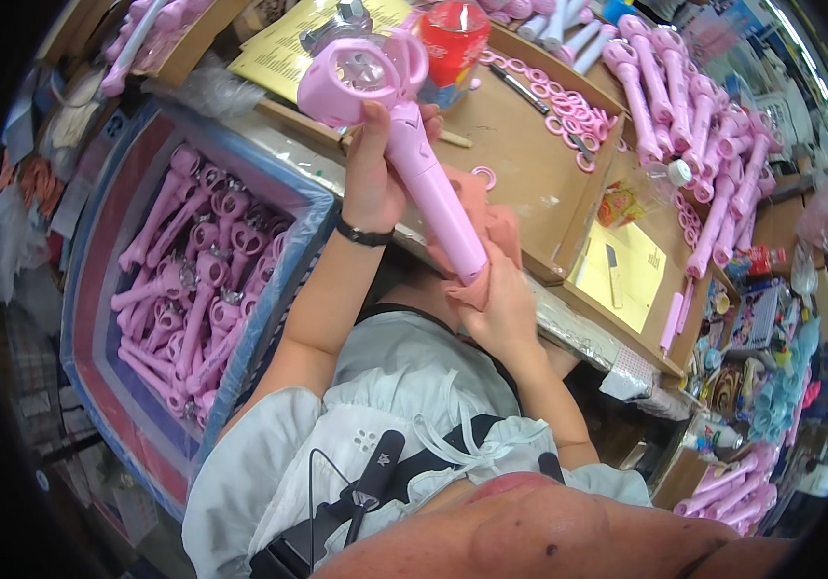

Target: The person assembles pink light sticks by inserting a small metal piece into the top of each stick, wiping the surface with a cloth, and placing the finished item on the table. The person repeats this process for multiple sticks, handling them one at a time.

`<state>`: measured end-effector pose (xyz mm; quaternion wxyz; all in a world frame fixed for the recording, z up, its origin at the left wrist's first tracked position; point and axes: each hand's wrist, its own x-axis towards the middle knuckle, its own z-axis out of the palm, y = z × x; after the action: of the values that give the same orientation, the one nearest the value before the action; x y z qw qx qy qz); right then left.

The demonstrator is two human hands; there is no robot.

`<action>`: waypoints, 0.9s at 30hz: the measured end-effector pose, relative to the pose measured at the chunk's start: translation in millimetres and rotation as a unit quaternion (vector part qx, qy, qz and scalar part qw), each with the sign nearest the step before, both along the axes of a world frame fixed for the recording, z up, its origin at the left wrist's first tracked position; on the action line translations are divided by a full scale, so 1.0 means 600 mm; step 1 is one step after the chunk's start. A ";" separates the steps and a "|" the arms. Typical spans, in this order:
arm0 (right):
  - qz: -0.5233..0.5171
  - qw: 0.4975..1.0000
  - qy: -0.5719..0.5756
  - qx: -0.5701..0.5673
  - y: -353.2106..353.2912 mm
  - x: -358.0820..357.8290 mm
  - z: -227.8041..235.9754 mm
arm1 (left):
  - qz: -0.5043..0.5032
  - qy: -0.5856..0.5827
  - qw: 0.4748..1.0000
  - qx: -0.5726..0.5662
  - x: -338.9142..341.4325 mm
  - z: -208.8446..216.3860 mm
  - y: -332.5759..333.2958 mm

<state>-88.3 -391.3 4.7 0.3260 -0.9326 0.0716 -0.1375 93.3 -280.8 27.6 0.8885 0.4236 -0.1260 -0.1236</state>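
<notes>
— Pink fan wand (404, 145): where?
— Held up at a slant above the lap, round head (361, 72) uppermost, handle end down toward the right hand (506, 309).
— Grip on it?
— Left hand (371, 174) closed around the upper handle just below the head, thumb up along the side, black band (364, 234) on the wrist. Right hand clamped on a peach cloth (486, 236), pressing it against the lower end of the handle.
— Nearest to the body?
— Pale garment with dark straps and a black clip-on device (375, 473) at the chest.
— To the left?
— Blue-rimmed crate lined with clear plastic (105, 318), heaped with more pink wands (197, 280).
— Beyond the hands?
— Cardboard tray (520, 174) on the bench, scattered with pink rings (578, 111) and a dark pen-like tool (520, 89). Red container (453, 43) just behind the wand's head, yellow sheets (289, 48) beside it.
— Farther right?
— Row of pink handles (694, 125) piled along the tray's far edge, a yellow card (626, 275) lower down, more pink pieces (728, 487) in a box near the floor.
</notes>
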 end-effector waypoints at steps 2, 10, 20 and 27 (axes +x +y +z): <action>-0.012 1.000 0.000 0.009 -0.001 -0.009 -0.001 | 0.046 -0.007 0.996 -0.080 0.005 0.000 0.008; 0.111 0.789 0.171 0.580 -0.040 -0.022 -0.023 | -0.220 -0.027 0.875 -0.431 -0.010 -0.007 0.006; 0.187 0.775 0.170 0.580 -0.034 -0.039 -0.018 | -0.053 0.076 0.979 -0.180 0.007 -0.014 0.015; -0.088 0.816 -0.172 0.544 -0.050 -0.014 0.037 | -0.222 0.043 0.973 0.037 -0.003 -0.024 0.053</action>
<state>-96.6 -421.3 26.9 0.7739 -0.5538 0.1595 -0.2626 91.5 -248.9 13.4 0.8272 0.4120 -0.1735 -0.3406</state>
